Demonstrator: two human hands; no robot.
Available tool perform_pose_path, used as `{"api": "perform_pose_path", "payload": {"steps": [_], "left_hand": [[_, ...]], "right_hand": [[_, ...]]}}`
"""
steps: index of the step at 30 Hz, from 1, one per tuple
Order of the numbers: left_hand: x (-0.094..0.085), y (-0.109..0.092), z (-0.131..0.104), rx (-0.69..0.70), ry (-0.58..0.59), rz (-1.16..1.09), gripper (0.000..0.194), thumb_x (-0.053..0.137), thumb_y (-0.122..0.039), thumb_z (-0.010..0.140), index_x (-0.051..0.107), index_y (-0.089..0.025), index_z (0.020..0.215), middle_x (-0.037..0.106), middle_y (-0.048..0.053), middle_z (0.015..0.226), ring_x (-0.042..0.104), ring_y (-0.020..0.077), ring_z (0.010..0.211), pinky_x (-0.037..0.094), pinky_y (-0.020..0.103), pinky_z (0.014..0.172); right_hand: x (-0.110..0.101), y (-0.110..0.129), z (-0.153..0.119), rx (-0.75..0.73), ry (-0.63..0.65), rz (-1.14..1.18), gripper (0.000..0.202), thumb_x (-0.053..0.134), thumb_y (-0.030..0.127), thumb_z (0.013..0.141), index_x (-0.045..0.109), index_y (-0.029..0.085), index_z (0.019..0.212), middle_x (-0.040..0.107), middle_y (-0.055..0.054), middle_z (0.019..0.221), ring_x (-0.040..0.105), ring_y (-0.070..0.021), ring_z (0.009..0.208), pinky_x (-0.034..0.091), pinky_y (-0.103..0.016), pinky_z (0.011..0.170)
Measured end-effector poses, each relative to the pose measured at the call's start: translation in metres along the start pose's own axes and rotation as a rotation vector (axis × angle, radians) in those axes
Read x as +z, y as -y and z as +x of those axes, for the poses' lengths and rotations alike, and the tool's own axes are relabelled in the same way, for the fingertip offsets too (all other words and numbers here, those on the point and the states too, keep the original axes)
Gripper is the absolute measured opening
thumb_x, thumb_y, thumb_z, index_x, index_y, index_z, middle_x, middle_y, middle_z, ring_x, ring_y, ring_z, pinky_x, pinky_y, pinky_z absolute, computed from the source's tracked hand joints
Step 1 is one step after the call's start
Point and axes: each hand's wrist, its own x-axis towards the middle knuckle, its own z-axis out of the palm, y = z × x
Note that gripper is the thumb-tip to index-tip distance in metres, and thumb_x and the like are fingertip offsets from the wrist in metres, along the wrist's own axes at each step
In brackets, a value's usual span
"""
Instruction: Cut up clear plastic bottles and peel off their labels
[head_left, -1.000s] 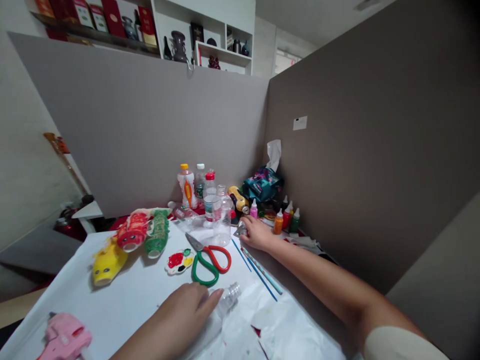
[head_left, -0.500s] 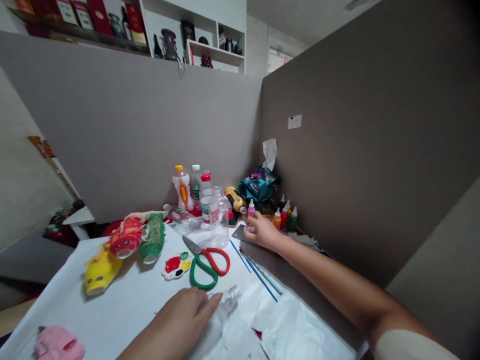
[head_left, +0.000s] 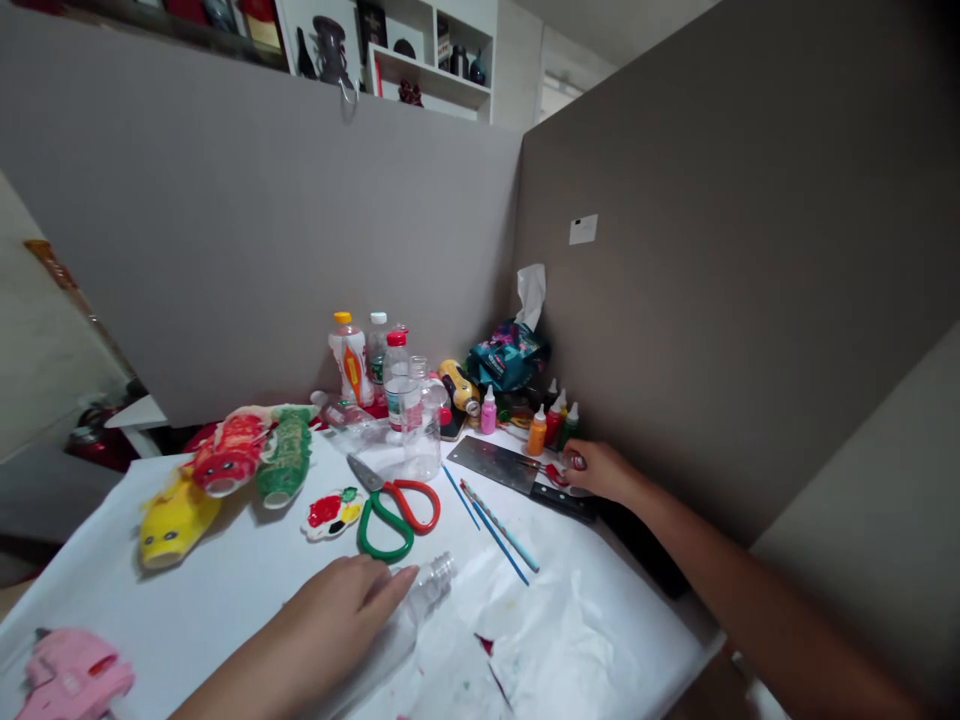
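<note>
My left hand [head_left: 337, 610] is wrapped over a clear plastic bottle [head_left: 424, 590] lying near the front of the white-covered table, its neck pointing away to the right. At the right, my right hand [head_left: 596, 470] has its fingers closed around the handle of small red scissors [head_left: 556, 476], beside the black handle of a cleaver [head_left: 495, 462]. Large scissors with green and red handles [head_left: 386, 500] lie beyond my left hand. Thin brushes [head_left: 502, 525] rest between the two hands.
Yellow [head_left: 180, 522], red [head_left: 231, 455] and green [head_left: 285, 460] fish-like crafts stand left of a paint palette [head_left: 330, 512]. Bottles [head_left: 351, 368] and paint bottles [head_left: 537, 432] line the back. A pink glue gun [head_left: 79, 672] lies front left; crumpled tissue [head_left: 555, 640] is in front.
My right hand has moved right and nearer, from beside the pink paint bottle to the small red scissors, uncovering the cleaver. My left hand stays on the bottle. The view has shifted slightly.
</note>
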Motion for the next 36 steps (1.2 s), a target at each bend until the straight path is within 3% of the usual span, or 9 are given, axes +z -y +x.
{"api": "perform_pose_path", "payload": {"steps": [5,13,25,31,36], "left_hand": [[-0.001,-0.004,-0.004,-0.016,-0.018,0.01,0.053,0.039,-0.06,0.091,0.07,-0.021,0.072,0.071,0.009,0.078,0.065,0.0257,0.073,0.045,0.032,0.071],[-0.002,-0.002,-0.003,-0.003,-0.012,0.012,0.056,0.037,-0.062,0.092,0.071,-0.021,0.074,0.071,0.009,0.077,0.065,0.0265,0.074,0.045,0.033,0.073],[-0.001,-0.004,-0.004,-0.01,0.032,0.048,0.058,0.032,-0.062,0.093,0.066,-0.02,0.072,0.07,0.01,0.08,0.065,0.027,0.075,0.043,0.033,0.07],[-0.001,-0.005,-0.005,-0.005,-0.008,0.016,0.056,0.036,-0.062,0.091,0.068,-0.021,0.071,0.07,0.009,0.076,0.065,0.0264,0.073,0.044,0.032,0.069],[0.001,-0.002,-0.003,-0.001,-0.025,0.005,0.057,0.037,-0.064,0.09,0.069,-0.021,0.071,0.07,0.008,0.074,0.065,0.0263,0.072,0.044,0.032,0.069]], "right_hand": [[0.005,0.004,0.009,-0.021,0.063,-0.002,0.023,0.063,0.038,0.095,0.066,0.015,0.096,0.067,-0.002,0.089,0.064,-0.015,0.076,0.055,-0.033,0.072],[0.005,-0.009,0.01,0.013,0.02,0.036,0.025,0.062,0.037,0.096,0.064,0.015,0.109,0.067,-0.004,0.1,0.065,-0.0173,0.084,0.056,-0.036,0.076],[0.011,-0.003,0.014,0.029,-0.012,-0.039,0.023,0.061,0.038,0.096,0.065,0.016,0.105,0.067,-0.004,0.099,0.065,-0.0169,0.083,0.056,-0.036,0.077],[0.002,-0.013,0.009,0.057,-0.078,-0.02,0.026,0.061,0.037,0.096,0.063,0.016,0.111,0.067,-0.005,0.105,0.065,-0.0188,0.089,0.056,-0.038,0.08],[0.004,-0.008,0.011,0.052,-0.073,-0.066,0.025,0.06,0.037,0.097,0.063,0.016,0.111,0.067,-0.005,0.103,0.065,-0.0179,0.087,0.056,-0.037,0.078]]}}
